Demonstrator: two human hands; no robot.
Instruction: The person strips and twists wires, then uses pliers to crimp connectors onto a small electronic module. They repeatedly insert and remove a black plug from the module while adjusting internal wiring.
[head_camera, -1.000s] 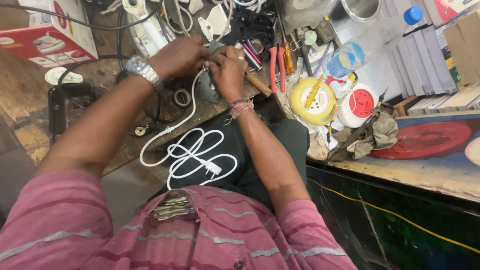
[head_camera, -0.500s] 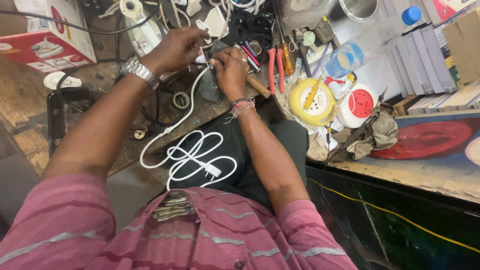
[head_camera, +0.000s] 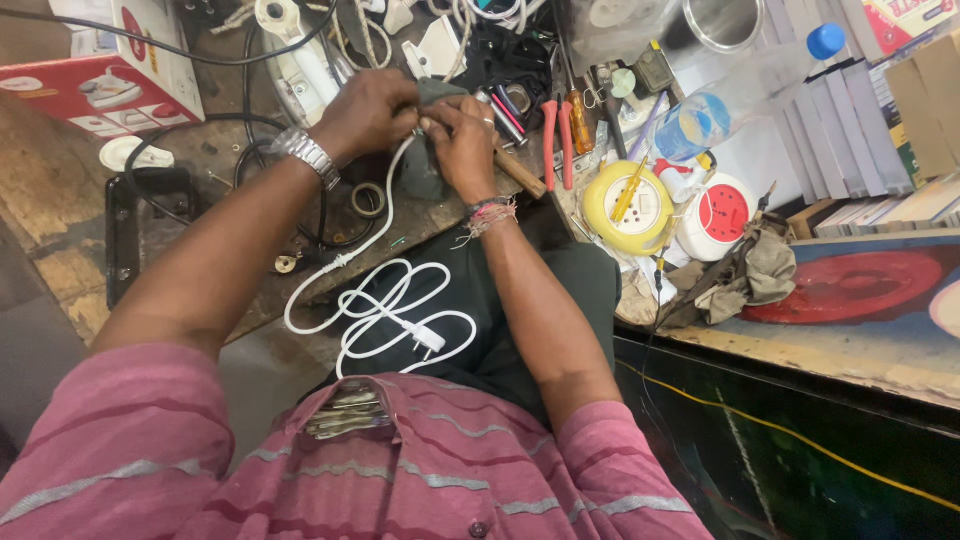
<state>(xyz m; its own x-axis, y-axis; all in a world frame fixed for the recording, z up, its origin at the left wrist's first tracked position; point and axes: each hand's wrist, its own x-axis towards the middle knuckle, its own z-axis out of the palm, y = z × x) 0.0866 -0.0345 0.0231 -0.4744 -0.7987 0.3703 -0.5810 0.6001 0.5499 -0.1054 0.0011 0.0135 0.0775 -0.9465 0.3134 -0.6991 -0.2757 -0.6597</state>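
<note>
Near the top centre, both hands meet over the cluttered table (head_camera: 200, 160): the left hand (head_camera: 365, 115) and right hand (head_camera: 462, 145) pinch the end of a white cord (head_camera: 385, 300), which trails down onto the lap.

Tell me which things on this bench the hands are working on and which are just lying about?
In hand:
left hand
right hand
white cord, running up to both hands
white plug on the cord's loose end

Lying about:
red pliers
yellow reel
blue-capped bottle
red and white box
</note>
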